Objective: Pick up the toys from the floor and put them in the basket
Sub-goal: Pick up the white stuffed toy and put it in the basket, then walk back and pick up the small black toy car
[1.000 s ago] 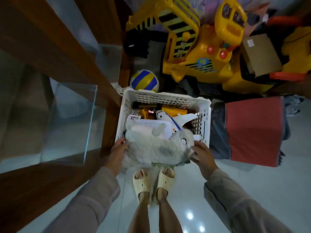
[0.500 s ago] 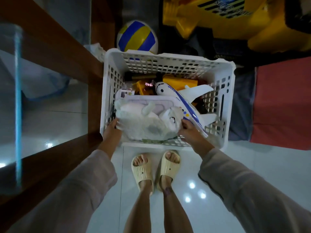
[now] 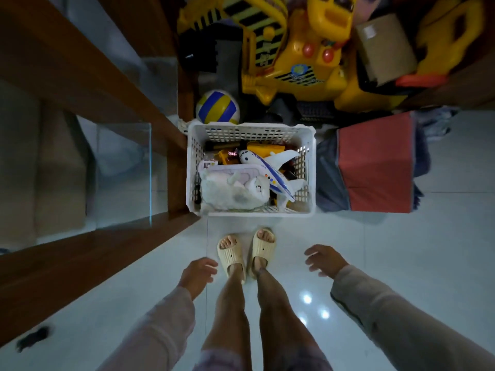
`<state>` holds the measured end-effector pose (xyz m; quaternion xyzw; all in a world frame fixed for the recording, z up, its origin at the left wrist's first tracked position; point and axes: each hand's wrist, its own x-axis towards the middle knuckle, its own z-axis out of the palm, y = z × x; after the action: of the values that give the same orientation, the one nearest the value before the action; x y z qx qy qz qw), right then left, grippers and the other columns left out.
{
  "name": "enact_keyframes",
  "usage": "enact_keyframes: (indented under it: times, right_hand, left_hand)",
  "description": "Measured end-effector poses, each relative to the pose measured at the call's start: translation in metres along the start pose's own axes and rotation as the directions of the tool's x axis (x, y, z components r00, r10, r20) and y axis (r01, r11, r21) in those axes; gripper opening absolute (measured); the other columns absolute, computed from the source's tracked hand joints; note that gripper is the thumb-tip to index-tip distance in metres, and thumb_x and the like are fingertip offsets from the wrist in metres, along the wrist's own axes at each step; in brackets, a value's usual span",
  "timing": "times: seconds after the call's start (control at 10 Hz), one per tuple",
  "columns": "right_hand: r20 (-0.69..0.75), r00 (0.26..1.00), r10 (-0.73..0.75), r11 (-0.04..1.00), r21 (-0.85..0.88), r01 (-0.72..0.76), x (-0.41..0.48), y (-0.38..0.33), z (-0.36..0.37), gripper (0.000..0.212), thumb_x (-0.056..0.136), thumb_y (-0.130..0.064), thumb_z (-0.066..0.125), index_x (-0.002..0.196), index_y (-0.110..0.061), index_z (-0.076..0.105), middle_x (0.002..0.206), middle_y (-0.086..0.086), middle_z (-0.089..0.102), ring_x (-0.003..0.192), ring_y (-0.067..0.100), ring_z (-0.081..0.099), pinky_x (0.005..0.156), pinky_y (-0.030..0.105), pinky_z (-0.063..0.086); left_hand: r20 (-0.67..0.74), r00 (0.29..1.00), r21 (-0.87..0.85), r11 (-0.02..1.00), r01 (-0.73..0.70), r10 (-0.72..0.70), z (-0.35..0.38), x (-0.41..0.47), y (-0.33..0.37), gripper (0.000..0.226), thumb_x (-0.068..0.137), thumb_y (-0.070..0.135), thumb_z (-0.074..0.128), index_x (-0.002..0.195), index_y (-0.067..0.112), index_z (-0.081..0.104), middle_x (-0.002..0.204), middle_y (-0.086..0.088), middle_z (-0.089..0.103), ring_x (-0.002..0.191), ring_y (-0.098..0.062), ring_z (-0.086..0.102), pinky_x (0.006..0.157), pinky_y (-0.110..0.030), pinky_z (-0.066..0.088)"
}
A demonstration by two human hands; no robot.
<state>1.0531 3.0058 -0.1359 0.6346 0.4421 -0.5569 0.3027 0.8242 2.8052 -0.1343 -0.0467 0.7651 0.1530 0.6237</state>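
Note:
A white perforated basket (image 3: 251, 129) stands on the tiled floor in front of my feet. Inside it lie a pale plush toy (image 3: 233, 192) at the near left, a white and blue toy airplane (image 3: 270, 172) across the middle, and yellow toys (image 3: 263, 148) at the back. My left hand (image 3: 199, 273) hangs empty beside my left leg, fingers loosely apart. On the other side, my right hand (image 3: 325, 261) is also empty with its fingers spread. Both hands are well back from the basket.
A blue, yellow and white ball (image 3: 217, 107) lies just behind the basket. A large yellow ride-on digger (image 3: 294, 54) fills the back. A red box (image 3: 375, 167) stands right of the basket. A wooden and glass cabinet (image 3: 88, 108) runs along the left.
Both hands let go of the plush toy, which now rests in the basket, and pulled back beside my legs. The view rose away from the basket.

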Motion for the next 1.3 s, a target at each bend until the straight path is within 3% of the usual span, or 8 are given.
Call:
enact_keyframes:
  times: [0.2,0.3,0.4,0.5,0.8,1.0,1.1,1.3]
  right_hand:
    - [-0.039,0.999,0.031,0.999,-0.021,-0.032,-0.089,0.052,0.008,0.015,0.091,0.002,0.044,0.094,-0.005,0.056,0.081,0.015,0.060,0.059,0.020,0.054,0.052,0.021,0.036]
    - [-0.054,0.998,0.031,0.998,-0.050,-0.033,-0.116,0.074,0.023,0.014,0.090,0.001,0.047,0.098,-0.002,0.058,0.073,0.010,0.061,0.058,0.021,0.055,0.047,0.020,0.037]
    - [-0.098,0.995,0.007,0.991,-0.130,-0.019,-0.127,0.085,0.042,0.027,0.089,-0.009,0.052,0.111,0.000,0.064,0.107,0.017,0.067,0.092,0.030,0.065,0.064,0.023,0.049]
    - [-0.140,0.990,-0.018,0.978,-0.210,-0.012,-0.142,0.076,0.052,0.031,0.090,-0.025,0.052,0.114,-0.011,0.066,0.129,0.011,0.061,0.118,0.028,0.057,0.094,0.027,0.043]
    - [-0.113,0.981,-0.156,0.961,-0.246,0.125,-0.143,0.052,0.015,0.019,0.089,-0.015,0.056,0.101,-0.006,0.066,0.115,0.019,0.066,0.114,0.034,0.059,0.093,0.031,0.044]
    - [0.062,0.990,-0.126,0.786,-0.602,0.138,-0.150,0.003,-0.013,0.035,0.097,-0.015,0.042,0.122,0.003,0.058,0.119,0.016,0.059,0.110,0.026,0.059,0.088,0.029,0.043]
    - [0.009,0.989,-0.150,0.825,-0.549,0.130,-0.145,-0.018,-0.016,0.019,0.096,-0.003,0.042,0.091,0.004,0.058,0.085,0.012,0.057,0.067,0.027,0.051,0.060,0.032,0.039]
    - [0.175,0.972,-0.159,0.651,-0.722,0.236,-0.137,-0.050,0.006,0.010,0.092,-0.005,0.050,0.092,0.000,0.058,0.086,0.011,0.058,0.075,0.024,0.055,0.070,0.032,0.044]
  left_hand:
    - [-0.003,0.999,0.149,0.988,0.035,-0.035,-0.004,-0.089,-0.061,0.024,0.090,0.003,0.043,0.078,0.014,0.060,0.091,-0.014,0.064,0.076,-0.024,0.056,0.054,-0.020,0.039]
    - [-0.032,0.999,0.278,0.960,0.022,-0.014,-0.015,-0.116,-0.074,0.018,0.084,0.008,0.054,0.075,0.021,0.061,0.100,-0.011,0.068,0.091,-0.023,0.060,0.077,-0.023,0.042]
    - [-0.074,0.997,0.319,0.947,0.021,0.002,-0.027,-0.129,-0.082,0.017,0.081,0.008,0.056,0.089,0.016,0.069,0.110,-0.012,0.069,0.100,-0.026,0.063,0.085,-0.025,0.045]
    - [-0.102,0.995,0.258,0.966,0.014,0.013,-0.040,-0.131,-0.087,0.025,0.084,0.001,0.051,0.069,0.017,0.062,0.086,-0.015,0.068,0.059,-0.019,0.058,0.055,-0.019,0.042]
    - [-0.185,0.976,-0.158,0.977,-0.146,0.115,-0.054,-0.146,-0.046,0.018,0.087,0.004,0.045,0.087,0.013,0.061,0.080,-0.006,0.062,0.063,-0.018,0.055,0.054,-0.022,0.032]
    - [-0.216,0.976,-0.676,0.724,-0.134,-0.021,-0.026,-0.165,-0.070,0.022,0.092,0.010,0.037,0.086,0.006,0.058,0.082,-0.013,0.057,0.060,-0.020,0.048,0.054,-0.024,0.027]
    - [-0.144,0.984,-0.804,0.592,-0.058,-0.100,0.018,-0.174,-0.107,0.027,0.094,0.011,0.035,0.074,0.013,0.054,0.073,-0.007,0.052,0.057,-0.018,0.045,0.054,-0.022,0.024]
    - [-0.176,0.943,-0.884,0.468,-0.024,-0.283,0.161,-0.195,-0.179,0.015,0.089,-0.002,0.046,0.085,0.005,0.059,0.067,-0.011,0.054,0.054,-0.021,0.050,0.055,-0.022,0.030]
